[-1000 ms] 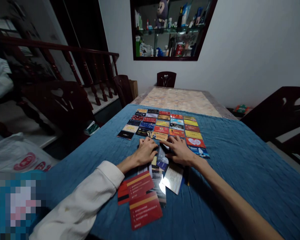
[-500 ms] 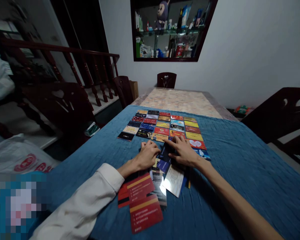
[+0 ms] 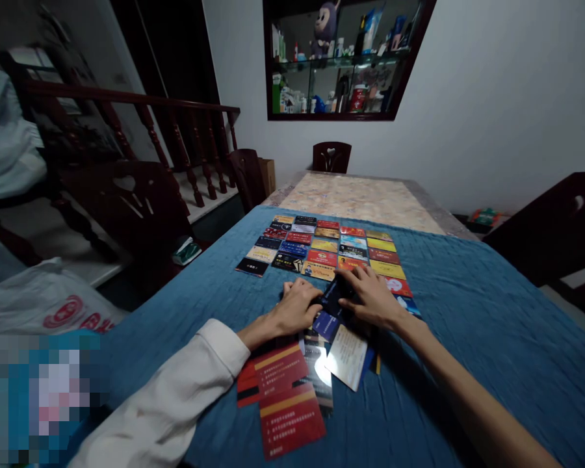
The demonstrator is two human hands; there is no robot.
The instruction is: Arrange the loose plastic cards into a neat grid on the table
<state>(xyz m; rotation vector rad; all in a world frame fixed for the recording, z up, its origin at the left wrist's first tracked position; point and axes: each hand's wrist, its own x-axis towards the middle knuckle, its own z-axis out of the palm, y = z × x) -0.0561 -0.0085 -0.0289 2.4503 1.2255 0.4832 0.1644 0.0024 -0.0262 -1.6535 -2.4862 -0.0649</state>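
Note:
Between my hands is a dark card (image 3: 332, 296) above a loose pile. My right hand (image 3: 374, 298) has its index finger stretched to the card's far edge and its thumb at the near side. From the left, my left hand (image 3: 296, 307) grips the same card's edge with curled fingers, partly hidden. Under and nearer to me lie a purple card (image 3: 325, 325), a shiny pale card (image 3: 348, 354) and red cards with an orange stripe (image 3: 292, 419). Beyond my fingertips, several colourful cards (image 3: 322, 259) lie face up in neat overlapping columns.
A blue cloth (image 3: 195, 292) covers the near part of the table; its far part shows a patterned tabletop (image 3: 355, 195). Dark wooden chairs (image 3: 331, 156) stand around it. White plastic bags (image 3: 39, 305) are at the left, beside a railing (image 3: 151, 107). A shelf niche (image 3: 341, 62) is in the wall.
The whole view has shifted slightly, so everything sits a little further right. My hands remain at the dark card, and its angle between them has changed slightly. The laid-out cards look the same.

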